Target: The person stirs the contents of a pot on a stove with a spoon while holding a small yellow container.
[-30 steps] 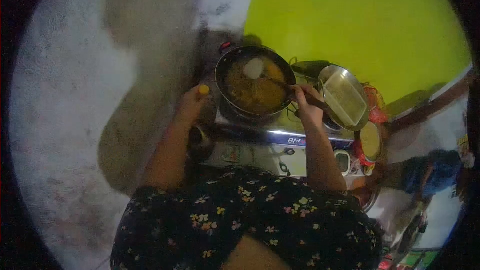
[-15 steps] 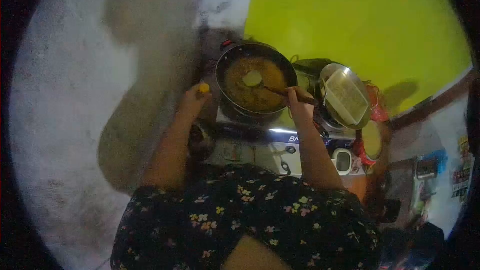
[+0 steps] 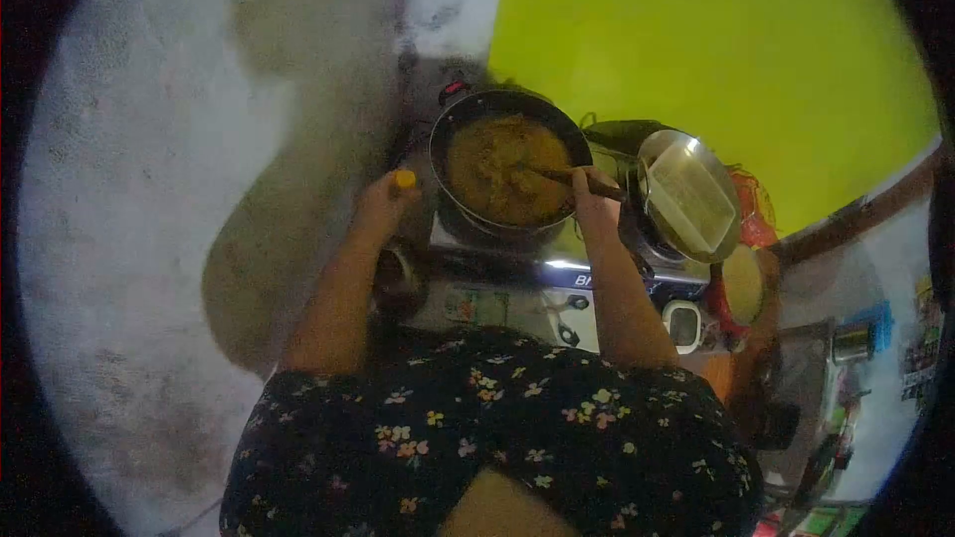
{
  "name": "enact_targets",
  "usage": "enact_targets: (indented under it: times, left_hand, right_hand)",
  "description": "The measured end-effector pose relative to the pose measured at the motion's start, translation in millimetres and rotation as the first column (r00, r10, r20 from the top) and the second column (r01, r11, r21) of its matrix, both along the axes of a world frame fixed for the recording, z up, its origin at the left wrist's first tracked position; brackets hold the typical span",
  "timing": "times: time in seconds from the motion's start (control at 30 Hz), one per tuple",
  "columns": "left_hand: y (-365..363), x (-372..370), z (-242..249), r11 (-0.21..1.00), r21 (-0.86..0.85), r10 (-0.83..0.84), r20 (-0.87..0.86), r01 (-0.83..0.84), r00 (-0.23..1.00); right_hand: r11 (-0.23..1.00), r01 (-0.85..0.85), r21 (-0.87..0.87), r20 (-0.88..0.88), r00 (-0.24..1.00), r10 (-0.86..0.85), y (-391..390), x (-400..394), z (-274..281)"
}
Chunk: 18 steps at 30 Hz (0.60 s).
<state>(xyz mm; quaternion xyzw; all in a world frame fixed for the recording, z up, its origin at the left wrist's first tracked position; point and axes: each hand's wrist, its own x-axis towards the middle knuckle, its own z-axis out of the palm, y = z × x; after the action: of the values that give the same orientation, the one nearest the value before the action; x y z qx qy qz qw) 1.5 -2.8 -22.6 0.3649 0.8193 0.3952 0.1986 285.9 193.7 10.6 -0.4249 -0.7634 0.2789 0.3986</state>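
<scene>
A dark round pan (image 3: 439, 149) full of orange-brown stew (image 3: 487, 189) sits on the stove. My right hand (image 3: 597, 207) is closed around the brown handle of a ladle (image 3: 552, 175) that slants down into the stew from the right. The ladle's head is sunk under the surface. To the left of the pan, my left hand (image 3: 376, 211) is closed on a small object with a round yellow top (image 3: 403, 179); the fingers hide the rest of it.
Right of the pan stands a metal bowl (image 3: 686, 146) with a pale rectangular tray (image 3: 696, 201) in it. The stove's front panel (image 3: 497, 266) runs below the pan. A white-rimmed square container (image 3: 681, 326) and a dark round vessel (image 3: 398, 278) are near my forearms.
The ladle's pale round head, visible at the stew's surface before, has gone down into the stew. My right hand has shifted slightly left; my left hand stays nearly in place.
</scene>
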Motion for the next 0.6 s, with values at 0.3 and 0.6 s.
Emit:
enact_targets:
  times: [0.3, 0.6]
  left_hand:
    - [-1.4, 11.4, 9.7, 0.999, -0.013, 0.034, 0.001, -0.034, 0.999]
    - [1.7, 14.7, -2.3, 0.996, 0.054, 0.068, -0.012, -0.067, 0.998]
  right_hand:
    - [0.964, -0.098, -0.246, -0.26, 0.965, 0.032, 23.0, 15.9, -20.4]
    - [0.887, -0.23, -0.4, -0.41, 0.911, 0.051, 21.4, 34.3, 36.6]
